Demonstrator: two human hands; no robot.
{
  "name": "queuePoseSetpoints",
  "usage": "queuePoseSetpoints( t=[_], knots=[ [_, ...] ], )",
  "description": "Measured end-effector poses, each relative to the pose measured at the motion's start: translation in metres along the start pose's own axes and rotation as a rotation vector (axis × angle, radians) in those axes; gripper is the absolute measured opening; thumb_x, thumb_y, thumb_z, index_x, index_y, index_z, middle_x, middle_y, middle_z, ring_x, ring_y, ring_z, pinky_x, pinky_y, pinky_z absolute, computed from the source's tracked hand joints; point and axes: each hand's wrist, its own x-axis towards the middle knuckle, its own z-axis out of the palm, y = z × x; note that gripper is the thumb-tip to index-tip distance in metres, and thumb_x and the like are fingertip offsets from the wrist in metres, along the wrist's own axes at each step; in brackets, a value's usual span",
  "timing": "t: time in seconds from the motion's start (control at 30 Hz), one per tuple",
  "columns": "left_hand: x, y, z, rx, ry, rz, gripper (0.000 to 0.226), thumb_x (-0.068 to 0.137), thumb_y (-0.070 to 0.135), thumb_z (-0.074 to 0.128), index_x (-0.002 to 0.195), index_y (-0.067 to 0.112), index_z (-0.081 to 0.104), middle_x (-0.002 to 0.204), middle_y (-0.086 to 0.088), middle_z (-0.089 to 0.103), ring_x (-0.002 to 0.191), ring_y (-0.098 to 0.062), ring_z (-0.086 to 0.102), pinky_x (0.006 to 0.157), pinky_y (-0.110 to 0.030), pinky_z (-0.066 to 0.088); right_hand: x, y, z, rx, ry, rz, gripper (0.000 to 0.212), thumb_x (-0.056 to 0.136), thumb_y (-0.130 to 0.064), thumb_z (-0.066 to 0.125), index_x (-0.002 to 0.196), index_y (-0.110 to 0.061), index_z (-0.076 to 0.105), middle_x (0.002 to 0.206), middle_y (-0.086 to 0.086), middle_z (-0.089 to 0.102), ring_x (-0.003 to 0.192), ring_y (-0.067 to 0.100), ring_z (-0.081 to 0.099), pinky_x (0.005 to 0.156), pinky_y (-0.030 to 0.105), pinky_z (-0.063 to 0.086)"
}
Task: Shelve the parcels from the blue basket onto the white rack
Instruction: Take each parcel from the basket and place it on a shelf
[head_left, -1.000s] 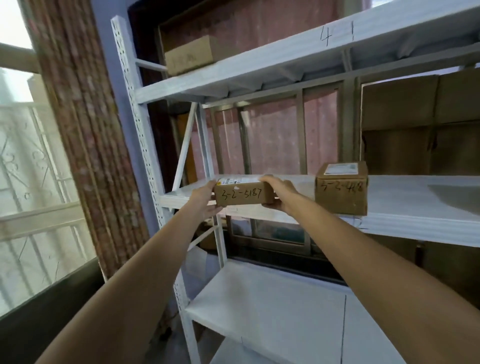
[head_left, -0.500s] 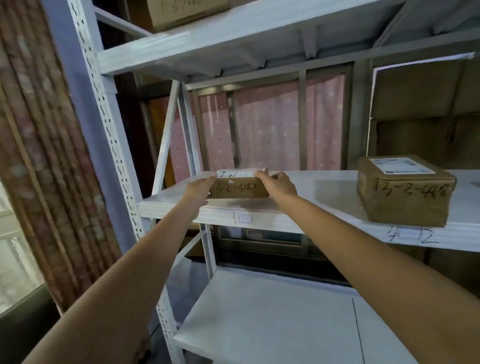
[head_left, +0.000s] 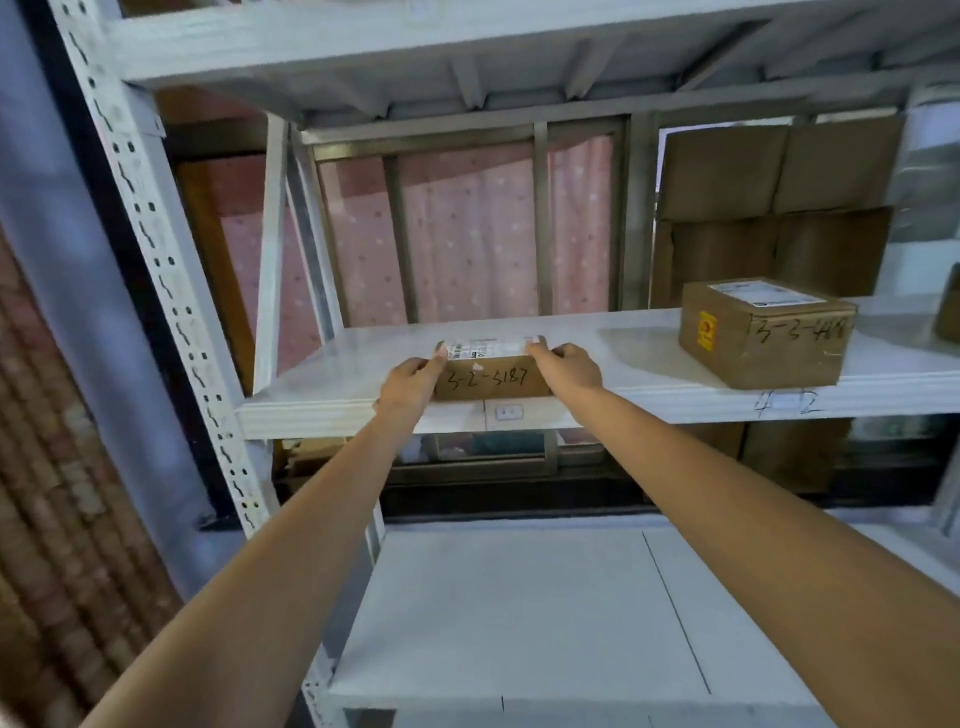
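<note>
Gripping the small parcel (head_left: 491, 375) with both my left hand (head_left: 412, 382) and right hand (head_left: 567, 365), I am setting it on the white rack (head_left: 337, 410) beside another parcel (head_left: 768, 332); the basket is out of view.

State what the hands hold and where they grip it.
Both hold the small parcel on the shelf: left hand at its left end, right hand at its right end.
</note>
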Motion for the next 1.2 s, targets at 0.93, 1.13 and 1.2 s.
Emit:
queuePoseSetpoints(
  t=[0.93, 1.13, 1.2],
  knots=[
    [-0.087, -0.038, 0.095, 0.226, -0.382, -0.132, 0.024, 0.098, 0.025, 0.044, 0.085, 0.008, 0.056, 0.093, -0.012, 0.061, 0.078, -0.023, 0.054, 0.071, -0.03, 0.042, -0.085, 0.104, -0.068, -0.191, 0.084, 0.075, 0.028, 0.092, -0.041, 0.056, 0.105, -0.016, 0.059, 0.106, 0.004, 0.063, 0.1, 0.024, 0.059, 0.084, 0.034, 0.047],
    [-0.148, 0.022, 0.174, 0.191, -0.641, -0.003, 0.019, 0.097, 0.027, 0.045, 0.101, 0.009, 0.051, 0.098, -0.009, 0.055, 0.075, -0.017, 0.05, 0.059, -0.027, 0.037, -0.122, 0.171, -0.175, -0.301, 0.068, 0.197, 0.043, 0.087, -0.044, 0.064, 0.119, -0.016, 0.059, 0.123, 0.005, 0.061, 0.112, 0.023, 0.056, 0.094, 0.032, 0.047],
    [-0.172, 0.045, 0.207, 0.2, -0.668, 0.024, 0.018, 0.097, 0.027, 0.045, 0.098, 0.01, 0.05, 0.097, -0.008, 0.054, 0.077, -0.018, 0.049, 0.06, -0.026, 0.036, -0.139, 0.195, -0.221, -0.313, 0.098, 0.228, 0.043, 0.085, -0.045, 0.066, 0.118, -0.018, 0.06, 0.122, 0.004, 0.061, 0.104, 0.019, 0.055, 0.085, 0.029, 0.045]
  ],
)
